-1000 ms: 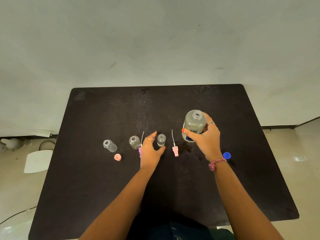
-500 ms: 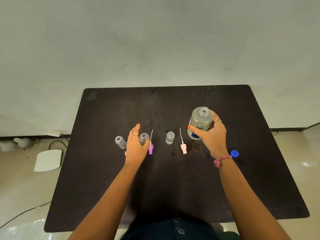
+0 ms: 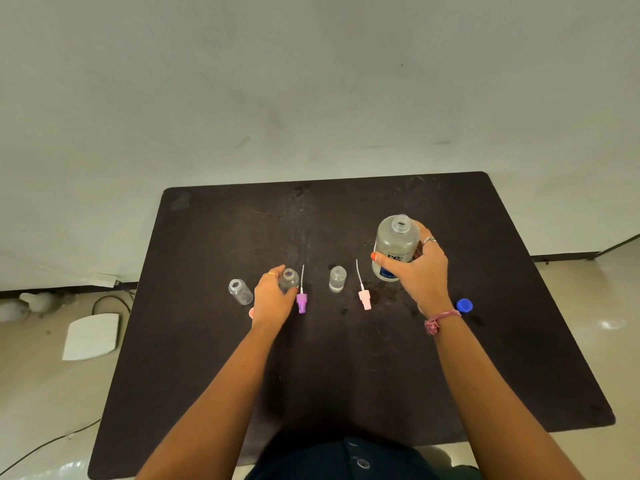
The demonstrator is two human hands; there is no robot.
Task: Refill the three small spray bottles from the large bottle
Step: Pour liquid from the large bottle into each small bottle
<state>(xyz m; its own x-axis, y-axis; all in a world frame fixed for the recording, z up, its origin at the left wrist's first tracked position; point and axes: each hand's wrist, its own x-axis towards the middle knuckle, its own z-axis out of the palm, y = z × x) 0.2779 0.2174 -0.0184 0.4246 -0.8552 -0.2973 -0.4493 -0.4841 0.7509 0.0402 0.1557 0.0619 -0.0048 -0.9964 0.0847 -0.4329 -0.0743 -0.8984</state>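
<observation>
Three small clear bottles stand uncapped in a row on the black table (image 3: 346, 375). My left hand (image 3: 273, 299) grips the middle small bottle (image 3: 289, 279). The left small bottle (image 3: 239, 291) and the right small bottle (image 3: 337, 279) stand free. My right hand (image 3: 417, 271) holds the large clear bottle (image 3: 394, 245), open at the top and upright, just above the table. A purple spray head (image 3: 301, 302) and a pink spray head (image 3: 364, 299) lie beside the bottles. A peach spray head (image 3: 251, 312) is mostly hidden behind my left hand.
The large bottle's blue cap (image 3: 464, 305) lies on the table right of my right wrist. A white flat object (image 3: 91, 336) and cables lie on the floor to the left. A pale wall rises behind the table.
My left hand moved left from the right small bottle to the middle one and closed on it. My right hand kept the large bottle upright, lifting it slightly.
</observation>
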